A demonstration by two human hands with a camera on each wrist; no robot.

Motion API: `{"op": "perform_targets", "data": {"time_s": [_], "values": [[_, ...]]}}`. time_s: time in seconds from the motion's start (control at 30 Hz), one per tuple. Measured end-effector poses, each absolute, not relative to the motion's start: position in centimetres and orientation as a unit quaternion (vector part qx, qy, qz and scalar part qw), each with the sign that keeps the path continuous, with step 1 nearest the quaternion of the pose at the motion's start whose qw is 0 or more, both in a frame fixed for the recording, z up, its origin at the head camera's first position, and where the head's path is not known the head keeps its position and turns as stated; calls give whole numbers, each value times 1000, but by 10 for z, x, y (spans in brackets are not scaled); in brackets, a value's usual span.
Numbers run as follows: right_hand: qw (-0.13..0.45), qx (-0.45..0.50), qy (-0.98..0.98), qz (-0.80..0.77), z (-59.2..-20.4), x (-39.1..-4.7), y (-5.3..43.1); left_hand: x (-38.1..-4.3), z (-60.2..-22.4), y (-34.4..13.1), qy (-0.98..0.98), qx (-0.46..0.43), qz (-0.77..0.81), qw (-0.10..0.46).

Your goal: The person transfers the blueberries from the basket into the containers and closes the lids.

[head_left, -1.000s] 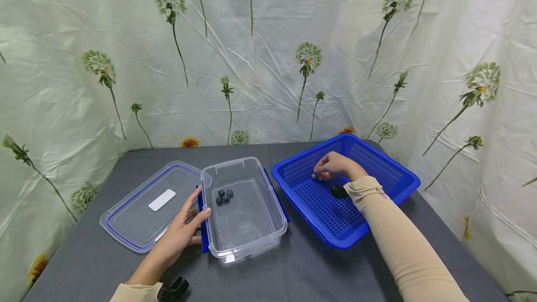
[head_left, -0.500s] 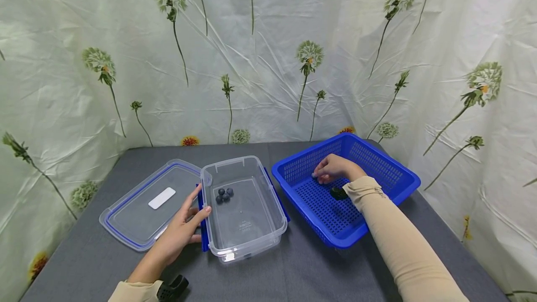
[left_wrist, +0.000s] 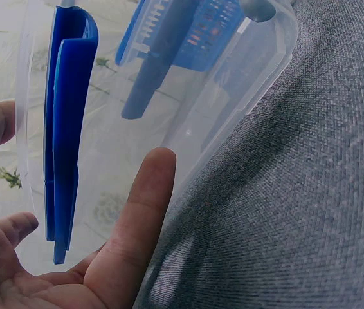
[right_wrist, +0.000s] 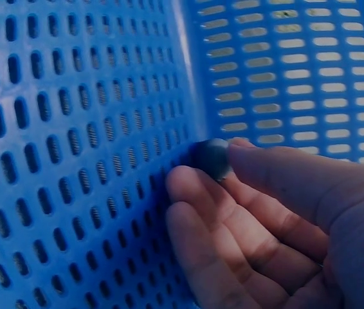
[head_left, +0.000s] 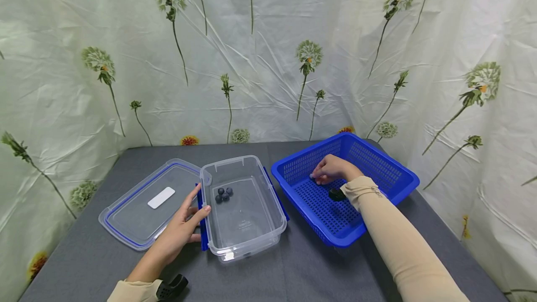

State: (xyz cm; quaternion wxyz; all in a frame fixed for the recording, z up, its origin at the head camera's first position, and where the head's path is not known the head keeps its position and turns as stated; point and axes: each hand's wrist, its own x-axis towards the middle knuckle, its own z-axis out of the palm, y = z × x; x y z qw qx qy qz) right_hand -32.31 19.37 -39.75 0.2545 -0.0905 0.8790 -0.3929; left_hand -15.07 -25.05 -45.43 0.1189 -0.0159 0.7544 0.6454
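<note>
My right hand (head_left: 331,169) reaches into the blue plastic basket (head_left: 335,241). In the right wrist view, its thumb and curled fingers pinch a blueberry (right_wrist: 212,158) close by the basket's side wall. Over on the left, my left hand (head_left: 178,229) holds the left side of a clear plastic food container (head_left: 251,227), thumb over the rim. One of its fingers (left_wrist: 145,199) lies along the outer wall, beside the hanging blue latch flap (left_wrist: 69,141), in the left wrist view. Several blueberries (head_left: 224,195) sit grouped on the container's floor.
The container's clear lid (head_left: 130,225), with a blue seal and a white label (head_left: 161,198), lies to the left, partly behind the container. Grey cloth (head_left: 293,274) covers the table. A flower-print curtain (head_left: 260,59) hangs behind and at both sides.
My right hand has shifted slightly left and lower in the basket, its fingers now covering more of the blueberry. The left hand and the container keep their places.
</note>
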Motion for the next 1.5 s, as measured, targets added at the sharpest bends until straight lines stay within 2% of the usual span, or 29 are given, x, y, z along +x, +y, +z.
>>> {"op": "perform_targets", "data": {"time_s": [0.6,1.5], "values": [[232,-68,896,-373,-398,-325,186,-151,-452,-251,758,-24,641,119],[260,-120,862,-419,-395,-328,190,-151,-453,-250,757,-16,642,120]]}}
